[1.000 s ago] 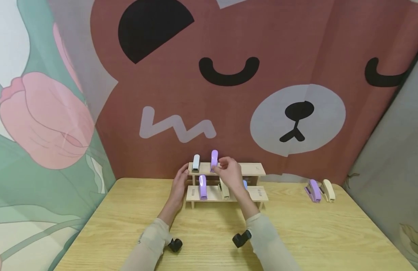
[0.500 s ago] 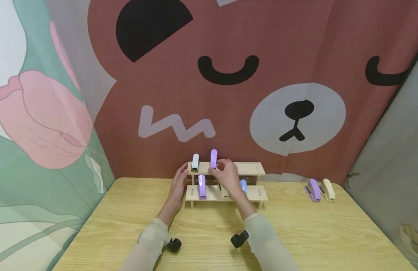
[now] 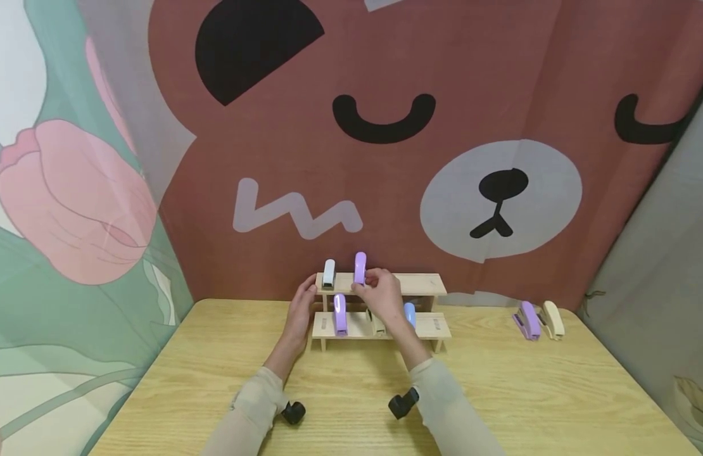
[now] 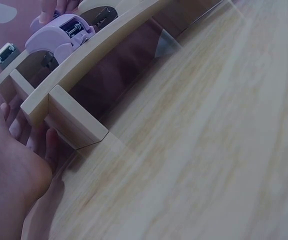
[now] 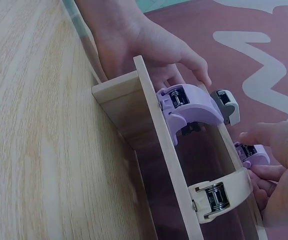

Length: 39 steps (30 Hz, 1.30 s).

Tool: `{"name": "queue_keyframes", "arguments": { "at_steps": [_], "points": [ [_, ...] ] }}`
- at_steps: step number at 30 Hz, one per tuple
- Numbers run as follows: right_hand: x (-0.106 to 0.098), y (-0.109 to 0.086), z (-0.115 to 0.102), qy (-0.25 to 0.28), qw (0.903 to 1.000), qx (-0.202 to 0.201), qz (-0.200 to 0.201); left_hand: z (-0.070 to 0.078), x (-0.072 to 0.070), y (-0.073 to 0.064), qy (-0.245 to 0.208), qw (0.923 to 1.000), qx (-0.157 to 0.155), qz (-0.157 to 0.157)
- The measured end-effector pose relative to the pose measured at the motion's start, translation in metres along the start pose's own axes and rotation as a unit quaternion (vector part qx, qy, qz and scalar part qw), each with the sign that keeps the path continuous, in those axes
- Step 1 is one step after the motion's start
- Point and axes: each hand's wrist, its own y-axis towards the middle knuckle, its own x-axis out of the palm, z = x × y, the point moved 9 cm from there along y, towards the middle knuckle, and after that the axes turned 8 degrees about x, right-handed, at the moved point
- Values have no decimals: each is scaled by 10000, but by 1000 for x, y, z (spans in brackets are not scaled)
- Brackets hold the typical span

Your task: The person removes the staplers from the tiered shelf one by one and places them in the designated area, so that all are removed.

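My right hand (image 3: 382, 296) pinches a purple stapler (image 3: 360, 267) between thumb and fingers at the upper shelf of a two-tier wooden rack (image 3: 422, 284). In the right wrist view this stapler (image 5: 256, 156) sits between the thumb and curled fingers. My left hand (image 3: 299, 311) rests against the rack's left end, fingers extended; the left wrist view shows its fingers partly hidden behind the rack. To the left on the upper shelf stands a white stapler (image 3: 329, 273). Below, another purple stapler (image 3: 341, 315), a cream stapler (image 3: 377, 323) and a blue stapler (image 3: 410, 313), partly covered by my right hand, occupy the lower shelf.
Far right on the wooden table (image 3: 351, 392), a third purple stapler (image 3: 528, 320) and another cream stapler (image 3: 552, 320) stand side by side. A printed bear curtain (image 3: 471, 76) hangs right behind the rack. Black wrist cameras are strapped to both sleeves.
The right hand has shifted slightly left and closed its thumb and fingers on the upper purple stapler, uncovering more of the blue one. The left hand stays at the rack's end.
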Motion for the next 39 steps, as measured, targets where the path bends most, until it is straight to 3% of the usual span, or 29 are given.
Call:
{"name": "queue_keyframes", "arguments": {
  "at_steps": [13,25,39],
  "points": [
    [-2,-1,1,64,9996,-16,259,-2,-2,0,4,9999,-15,123],
    [-12,-6,-3,533,9966,-70,625,-4,-3,2,-96,9999,-22,113],
    [-29,-15,-8,305,9923,-329,1155,1,-1,-2,63,10000,-52,54]
  ]
}}
